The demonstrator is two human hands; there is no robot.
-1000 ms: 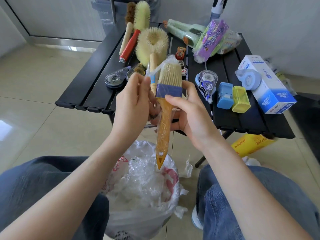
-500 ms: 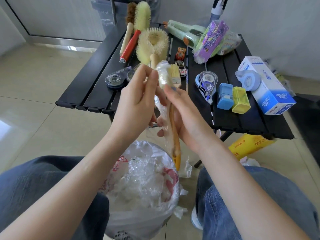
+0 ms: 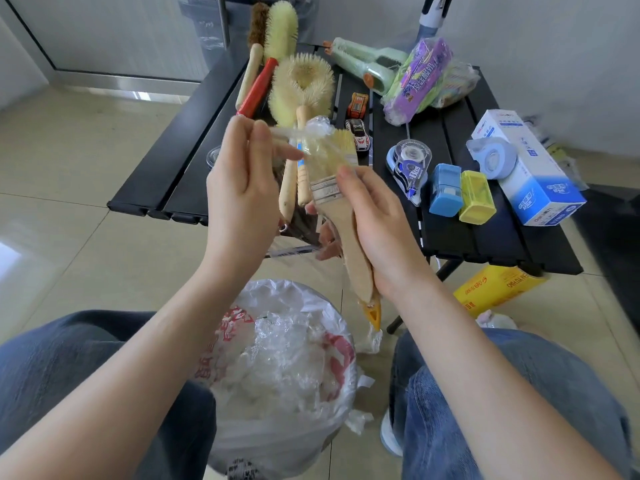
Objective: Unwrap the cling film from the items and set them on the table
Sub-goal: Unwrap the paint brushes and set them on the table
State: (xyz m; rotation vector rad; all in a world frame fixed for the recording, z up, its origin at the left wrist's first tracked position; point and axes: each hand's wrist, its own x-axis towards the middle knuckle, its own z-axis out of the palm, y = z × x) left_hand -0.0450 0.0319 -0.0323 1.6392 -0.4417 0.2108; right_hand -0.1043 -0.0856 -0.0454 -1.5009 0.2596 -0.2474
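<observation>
My right hand [image 3: 377, 230] grips a flat paintbrush [image 3: 346, 233] by its wooden handle, bristles pointing up toward the table. Clear cling film [image 3: 313, 133] bunches over the bristles and trails down past the handle's orange tip. My left hand [image 3: 242, 188] pinches a strand of that film at the top left of the bristles and holds it stretched out to the left. Both hands are in front of the black slatted table [image 3: 485, 244], above a lined bin [image 3: 280, 372].
The table carries round bristle brushes [image 3: 301, 88], toy cars [image 3: 357, 105], correction tape [image 3: 410, 164], blue and yellow sharpeners [image 3: 462, 194], a tape dispenser, a white-blue box [image 3: 533, 168] and purple packets. The bin between my knees holds crumpled film. A yellow box [image 3: 498, 285] lies on the floor.
The brush has turned in my right hand from edge-on to flat side up. My left hand has drawn the film off to the left from the bristles.
</observation>
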